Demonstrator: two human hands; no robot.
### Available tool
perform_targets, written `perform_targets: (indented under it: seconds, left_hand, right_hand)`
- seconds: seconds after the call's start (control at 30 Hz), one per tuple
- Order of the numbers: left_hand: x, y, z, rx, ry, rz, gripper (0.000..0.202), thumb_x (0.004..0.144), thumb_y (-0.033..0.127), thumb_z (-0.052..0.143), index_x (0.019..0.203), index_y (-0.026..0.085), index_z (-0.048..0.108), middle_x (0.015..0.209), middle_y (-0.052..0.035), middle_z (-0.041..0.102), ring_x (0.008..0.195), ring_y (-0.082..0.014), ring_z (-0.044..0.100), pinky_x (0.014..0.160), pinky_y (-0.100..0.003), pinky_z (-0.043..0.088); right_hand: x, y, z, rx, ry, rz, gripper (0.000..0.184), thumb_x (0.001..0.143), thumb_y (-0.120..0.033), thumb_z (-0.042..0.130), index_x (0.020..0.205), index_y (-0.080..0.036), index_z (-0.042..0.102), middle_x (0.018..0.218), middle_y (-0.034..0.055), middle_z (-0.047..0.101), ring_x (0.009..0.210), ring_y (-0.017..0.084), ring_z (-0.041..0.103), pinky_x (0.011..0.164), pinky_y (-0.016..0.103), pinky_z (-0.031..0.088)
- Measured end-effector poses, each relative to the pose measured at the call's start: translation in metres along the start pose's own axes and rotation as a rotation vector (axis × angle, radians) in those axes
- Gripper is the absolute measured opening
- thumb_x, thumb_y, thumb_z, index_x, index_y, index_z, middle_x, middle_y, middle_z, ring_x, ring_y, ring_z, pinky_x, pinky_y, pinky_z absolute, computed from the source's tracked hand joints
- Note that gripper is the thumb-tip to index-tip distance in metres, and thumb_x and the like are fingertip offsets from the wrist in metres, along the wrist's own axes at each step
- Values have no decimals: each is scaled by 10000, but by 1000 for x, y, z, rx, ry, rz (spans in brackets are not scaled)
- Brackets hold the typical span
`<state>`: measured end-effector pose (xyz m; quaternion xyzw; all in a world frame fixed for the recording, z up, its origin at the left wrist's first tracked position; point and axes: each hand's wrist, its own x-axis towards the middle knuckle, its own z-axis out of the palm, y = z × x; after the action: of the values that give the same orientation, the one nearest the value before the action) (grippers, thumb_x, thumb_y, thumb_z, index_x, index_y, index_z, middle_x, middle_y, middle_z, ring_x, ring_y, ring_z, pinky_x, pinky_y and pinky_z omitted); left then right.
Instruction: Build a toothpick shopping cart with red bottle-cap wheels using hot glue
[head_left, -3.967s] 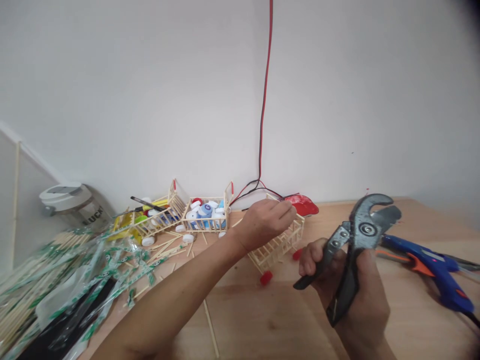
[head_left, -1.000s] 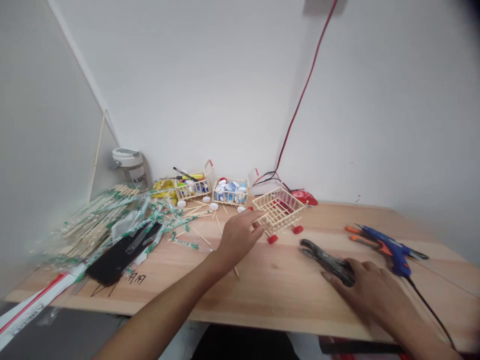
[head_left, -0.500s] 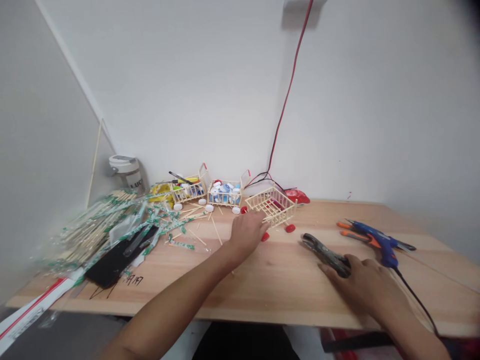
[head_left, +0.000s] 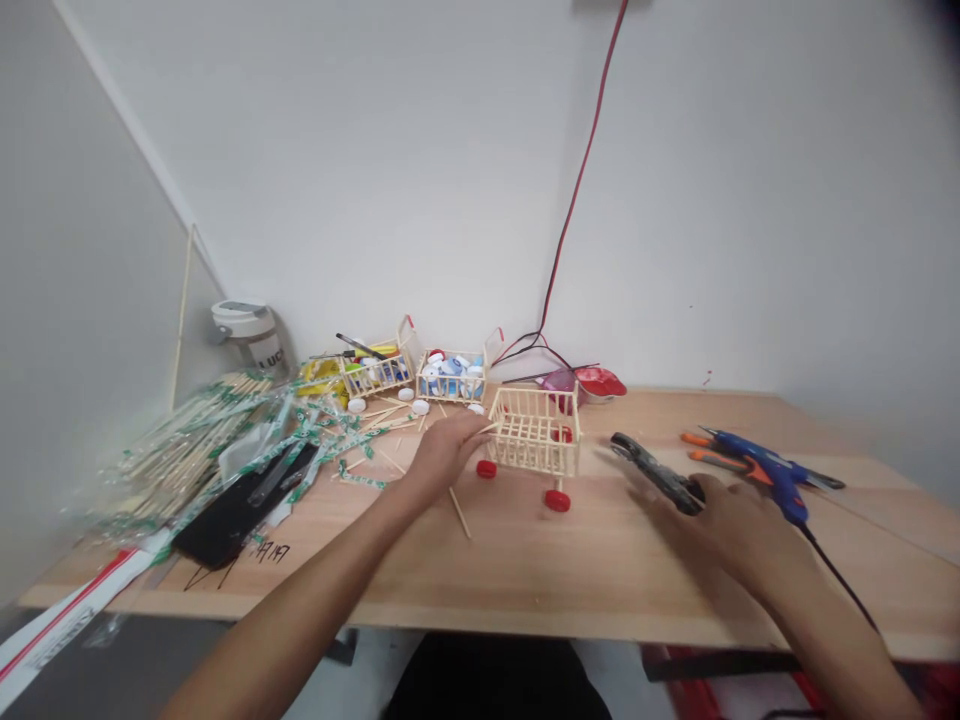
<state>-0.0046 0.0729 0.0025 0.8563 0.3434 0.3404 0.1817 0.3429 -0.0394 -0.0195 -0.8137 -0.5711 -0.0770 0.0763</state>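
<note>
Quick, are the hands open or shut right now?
Left hand: too blurry to tell, beside the stick cart.
Right hand: closed over the black pliers.

Tally on the wooden bench: 3 matchstick carts [head_left: 377, 374] [head_left: 451, 376] [head_left: 535, 432], 2 red wheels [head_left: 486, 468] [head_left: 556, 500], 1 blue glue gun [head_left: 765, 472], 1 orange-handled pliers [head_left: 709, 456], 1 dark metal cutters [head_left: 654, 470], 1 lidded jar [head_left: 249, 335]; 1 left hand [head_left: 444, 452], 1 right hand [head_left: 739, 540].

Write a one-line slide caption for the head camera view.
Left hand beside a wooden-stick cart on red wheels, right hand on dark pliers near a blue glue gun.
</note>
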Motion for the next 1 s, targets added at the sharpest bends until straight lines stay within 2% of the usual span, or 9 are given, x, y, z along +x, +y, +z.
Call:
perform_targets:
  seconds: [0.17,0.33,0.43,0.53,0.73,0.87,1.0]
  left_hand:
    - [2,-18,-23,-137,-27,35,230,950,279,455,942,181,663,987,-73,695,967,-200,619,878,-285,437]
    - [12,-30,-34,-189,-108,23,261,933,303,445,954,175,671,834,-38,638,803,-172,579,788,-259,427]
    - [15,-39,-32,-270,-150,-16,284,928,359,454,920,177,673,712,-5,565,671,-149,516,690,-236,405]
    - [17,-45,-27,-317,-177,-49,297,920,390,472,922,180,681,667,4,541,620,-141,483,648,-230,390]
    - [22,-46,-19,-321,-108,-70,259,886,320,510,943,184,724,642,22,546,588,-122,480,655,-227,394]
    - [30,-45,-14,-284,-56,-82,248,856,267,528,933,183,747,727,-1,629,632,-121,524,682,-230,410]
    - [33,-44,-11,-300,-36,-76,238,843,258,546,919,185,759,855,-45,709,769,-156,613,758,-258,446]
  right_hand:
    - [9,-18,-7,-101,-75,-15,781,793,-818,349,940,-126,681,943,268,685,949,434,644,797,489,465]
    - [12,-31,-10,-149,-122,-33,784,793,-811,357,995,-123,674,946,251,672,876,410,658,731,463,463]
    - [15,-32,-7,-139,-139,-51,804,784,-811,384,1085,-122,669,1005,256,663,910,420,649,755,469,458]
    - [16,-28,0,-136,-130,-100,796,795,-786,416,1179,-125,640,1080,259,645,979,433,626,809,482,447]
    - [16,-23,14,-133,-72,-160,779,819,-739,445,1262,-112,576,1130,261,626,1051,435,588,853,496,433]
    - [14,-22,19,-85,-43,-174,811,799,-727,489,1324,-110,533,1262,244,595,1134,433,547,904,517,426]
    - [14,-21,22,-55,-57,-185,865,784,-722,516,1390,-105,486,1411,238,503,1238,449,485,977,558,401]
